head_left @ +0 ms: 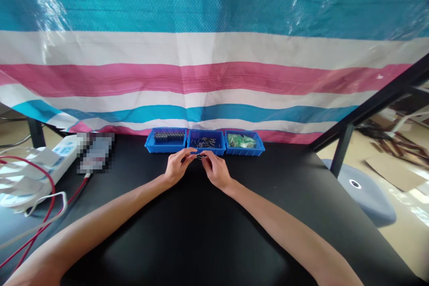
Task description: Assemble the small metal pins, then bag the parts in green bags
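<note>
My left hand (177, 165) and my right hand (216, 170) meet over the black table (201, 232), just in front of the middle blue bin (206, 142). Both hands are closed in a pinch on a small dark part (200, 157) held between their fingertips; it is too small to name. The left blue bin (166, 140) holds a row of dark parts. The middle one holds loose thin metal pins. The right blue bin (244, 142) holds green pieces.
A white power strip (56, 154) with red and white cables (43, 196) lies at the table's left edge. A striped tarp (214, 53) hangs behind the bins. A black frame post (342, 152) and a grey round stool (365, 192) stand to the right.
</note>
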Demonstrator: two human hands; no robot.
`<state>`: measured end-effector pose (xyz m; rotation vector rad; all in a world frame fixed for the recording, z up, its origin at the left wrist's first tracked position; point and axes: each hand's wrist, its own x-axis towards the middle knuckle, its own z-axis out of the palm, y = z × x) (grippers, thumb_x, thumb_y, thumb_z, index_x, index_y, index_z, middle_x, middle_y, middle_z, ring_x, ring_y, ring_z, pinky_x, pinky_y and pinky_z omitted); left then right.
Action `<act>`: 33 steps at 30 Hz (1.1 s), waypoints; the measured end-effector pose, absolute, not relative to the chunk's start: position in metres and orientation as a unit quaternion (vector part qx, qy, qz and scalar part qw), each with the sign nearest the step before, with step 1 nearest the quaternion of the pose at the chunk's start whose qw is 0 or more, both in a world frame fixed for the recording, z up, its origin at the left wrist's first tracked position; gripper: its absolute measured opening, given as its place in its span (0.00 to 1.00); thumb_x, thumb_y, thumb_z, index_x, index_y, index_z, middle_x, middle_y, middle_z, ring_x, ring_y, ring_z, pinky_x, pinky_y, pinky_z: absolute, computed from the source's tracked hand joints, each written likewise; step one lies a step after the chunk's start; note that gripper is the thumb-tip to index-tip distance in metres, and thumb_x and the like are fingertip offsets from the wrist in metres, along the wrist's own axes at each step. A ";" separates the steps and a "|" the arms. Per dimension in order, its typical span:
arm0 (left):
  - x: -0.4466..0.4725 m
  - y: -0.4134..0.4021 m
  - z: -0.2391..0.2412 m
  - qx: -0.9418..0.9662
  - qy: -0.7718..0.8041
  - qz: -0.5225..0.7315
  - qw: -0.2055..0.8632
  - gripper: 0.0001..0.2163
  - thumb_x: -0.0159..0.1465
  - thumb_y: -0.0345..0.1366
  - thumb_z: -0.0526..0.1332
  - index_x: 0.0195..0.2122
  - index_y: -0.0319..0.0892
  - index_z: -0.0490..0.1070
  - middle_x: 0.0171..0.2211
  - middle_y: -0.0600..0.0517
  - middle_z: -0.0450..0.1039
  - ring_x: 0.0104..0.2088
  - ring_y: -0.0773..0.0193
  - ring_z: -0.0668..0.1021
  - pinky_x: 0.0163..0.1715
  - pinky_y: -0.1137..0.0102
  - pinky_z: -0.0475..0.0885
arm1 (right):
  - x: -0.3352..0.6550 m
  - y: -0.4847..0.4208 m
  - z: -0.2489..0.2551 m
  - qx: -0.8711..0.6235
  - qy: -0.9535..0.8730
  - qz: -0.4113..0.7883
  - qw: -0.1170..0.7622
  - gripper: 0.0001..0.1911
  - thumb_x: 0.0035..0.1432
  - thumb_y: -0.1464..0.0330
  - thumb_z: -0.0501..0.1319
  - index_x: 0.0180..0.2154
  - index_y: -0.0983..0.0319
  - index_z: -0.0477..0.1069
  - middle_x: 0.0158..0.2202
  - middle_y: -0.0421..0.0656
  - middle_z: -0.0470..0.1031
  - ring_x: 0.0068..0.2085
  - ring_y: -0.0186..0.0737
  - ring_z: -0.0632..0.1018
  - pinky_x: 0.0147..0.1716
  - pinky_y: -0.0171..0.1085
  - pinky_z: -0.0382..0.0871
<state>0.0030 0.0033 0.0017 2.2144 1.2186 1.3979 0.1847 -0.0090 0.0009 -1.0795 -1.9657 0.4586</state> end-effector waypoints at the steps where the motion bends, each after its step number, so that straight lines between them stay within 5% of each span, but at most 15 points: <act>1: 0.003 0.003 0.001 0.759 0.421 0.479 0.130 0.10 0.65 0.39 0.59 0.42 0.41 0.74 0.32 0.52 0.78 0.26 0.70 0.77 0.32 0.77 0.72 | 0.185 -0.009 0.000 -0.423 -0.785 0.182 0.414 0.10 0.65 0.68 0.51 0.46 0.60 0.67 0.35 0.43 0.77 0.34 0.38 0.78 0.35 0.34 0.71; 6: 0.003 0.004 -0.002 0.759 0.419 0.478 0.142 0.10 0.64 0.40 0.60 0.43 0.41 0.72 0.27 0.54 0.77 0.25 0.70 0.76 0.30 0.77 0.71 | 0.184 -0.008 -0.001 -0.401 -0.794 0.178 0.421 0.09 0.64 0.68 0.53 0.44 0.61 0.68 0.39 0.45 0.77 0.36 0.39 0.78 0.38 0.36 0.71; 16: 0.003 0.005 -0.002 0.759 0.415 0.480 0.148 0.09 0.64 0.40 0.59 0.42 0.42 0.72 0.25 0.56 0.74 0.23 0.71 0.75 0.27 0.78 0.70 | 0.184 -0.008 -0.003 -0.373 -0.835 0.158 0.373 0.12 0.66 0.67 0.51 0.32 0.61 0.70 0.29 0.42 0.73 0.31 0.36 0.75 0.32 0.33 0.68; 33: 0.006 0.000 0.010 0.761 0.405 0.489 0.136 0.08 0.66 0.38 0.57 0.38 0.41 0.72 0.34 0.50 0.75 0.28 0.68 0.74 0.32 0.73 0.71 | 0.185 -0.010 -0.001 -0.400 -0.805 0.170 0.404 0.13 0.66 0.67 0.50 0.33 0.61 0.70 0.31 0.43 0.73 0.32 0.36 0.75 0.34 0.33 0.68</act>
